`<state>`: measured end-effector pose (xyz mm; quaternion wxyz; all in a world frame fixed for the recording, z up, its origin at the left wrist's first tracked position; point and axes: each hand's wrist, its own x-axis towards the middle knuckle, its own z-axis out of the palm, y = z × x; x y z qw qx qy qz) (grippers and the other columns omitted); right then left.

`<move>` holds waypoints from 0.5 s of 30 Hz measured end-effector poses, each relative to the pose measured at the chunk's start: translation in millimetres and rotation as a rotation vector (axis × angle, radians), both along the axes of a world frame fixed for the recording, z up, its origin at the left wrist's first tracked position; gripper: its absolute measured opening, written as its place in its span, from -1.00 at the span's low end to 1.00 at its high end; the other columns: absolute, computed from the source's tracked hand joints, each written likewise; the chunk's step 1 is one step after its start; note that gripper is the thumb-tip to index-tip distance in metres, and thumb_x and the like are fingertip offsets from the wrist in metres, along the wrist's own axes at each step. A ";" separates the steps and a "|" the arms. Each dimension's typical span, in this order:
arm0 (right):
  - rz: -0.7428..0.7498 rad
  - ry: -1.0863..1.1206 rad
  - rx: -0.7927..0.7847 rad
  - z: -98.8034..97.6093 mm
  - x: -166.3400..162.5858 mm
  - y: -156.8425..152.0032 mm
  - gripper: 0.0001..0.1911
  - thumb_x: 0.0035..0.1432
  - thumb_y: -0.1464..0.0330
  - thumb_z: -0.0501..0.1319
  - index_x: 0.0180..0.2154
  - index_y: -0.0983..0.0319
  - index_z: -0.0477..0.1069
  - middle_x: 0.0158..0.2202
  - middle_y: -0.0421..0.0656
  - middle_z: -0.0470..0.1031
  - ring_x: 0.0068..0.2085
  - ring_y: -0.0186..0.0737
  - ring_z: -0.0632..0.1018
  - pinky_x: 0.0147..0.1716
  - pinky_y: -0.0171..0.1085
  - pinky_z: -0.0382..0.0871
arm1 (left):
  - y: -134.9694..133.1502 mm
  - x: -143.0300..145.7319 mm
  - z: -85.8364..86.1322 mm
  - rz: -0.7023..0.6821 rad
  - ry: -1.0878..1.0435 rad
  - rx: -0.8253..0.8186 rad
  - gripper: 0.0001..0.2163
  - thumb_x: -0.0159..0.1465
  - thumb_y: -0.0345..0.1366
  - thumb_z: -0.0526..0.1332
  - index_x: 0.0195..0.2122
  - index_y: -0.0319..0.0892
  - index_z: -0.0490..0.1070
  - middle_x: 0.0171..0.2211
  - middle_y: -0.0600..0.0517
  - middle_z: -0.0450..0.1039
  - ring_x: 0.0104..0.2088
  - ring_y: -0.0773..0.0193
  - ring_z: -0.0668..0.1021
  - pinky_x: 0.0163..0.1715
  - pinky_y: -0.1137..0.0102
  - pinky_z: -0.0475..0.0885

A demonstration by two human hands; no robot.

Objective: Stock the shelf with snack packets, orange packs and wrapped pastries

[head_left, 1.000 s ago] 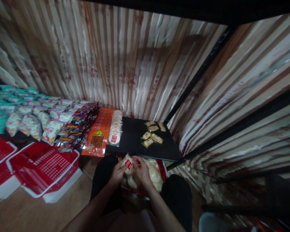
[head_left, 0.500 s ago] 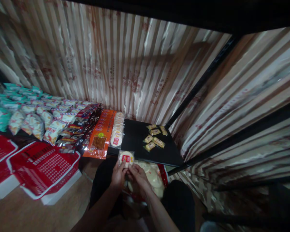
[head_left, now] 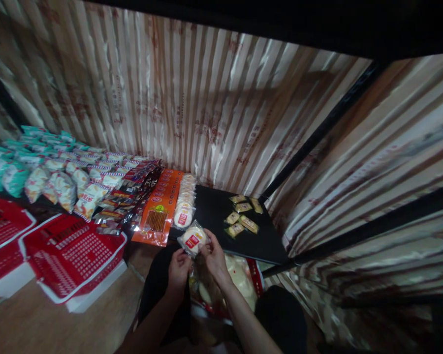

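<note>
A round white rice cracker in a clear wrapper with a red label (head_left: 193,239) is tilted between my two hands. My right hand (head_left: 214,255) pinches its right edge with thumb and fingers. At the lower left corner of the wrapper, my left hand (head_left: 179,266) has its fingertips closed on the film. Just beyond is a row of matching wrapped crackers (head_left: 185,206) on the black shelf (head_left: 214,214). Below my hands, between my knees, a large open bag (head_left: 239,280) holds more pale round crackers, partly hidden by my right forearm.
Several small yellow-wrapped snacks (head_left: 242,216) lie on the shelf's right part. Left of the crackers are orange snack packets (head_left: 158,206), dark packets (head_left: 133,191) and white and green bags (head_left: 64,189). Red baskets (head_left: 77,255) stand on the floor. Black shelf posts (head_left: 317,132) cross the right side.
The wrapped cracker has turned from upright to tilted. My right hand has moved up to its right edge, and my left hand has slid to the lower left corner. The view has shifted slightly.
</note>
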<state>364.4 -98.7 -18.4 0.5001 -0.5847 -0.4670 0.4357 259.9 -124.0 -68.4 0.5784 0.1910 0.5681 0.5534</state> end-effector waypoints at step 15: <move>0.197 -0.590 0.012 -1.0 -19.3 71.9 -0.48 -0.03 0.46 0.14 0.04 0.22 0.19 -0.35 -0.21 0.48 -0.37 -0.28 0.50 -0.31 -0.34 0.34 | 20.8 -22.0 -1.6 -0.077 0.900 0.532 -0.59 0.10 -0.50 -0.04 -0.03 -0.23 0.36 0.08 -0.13 0.29 0.11 0.17 0.33 0.12 0.20 0.25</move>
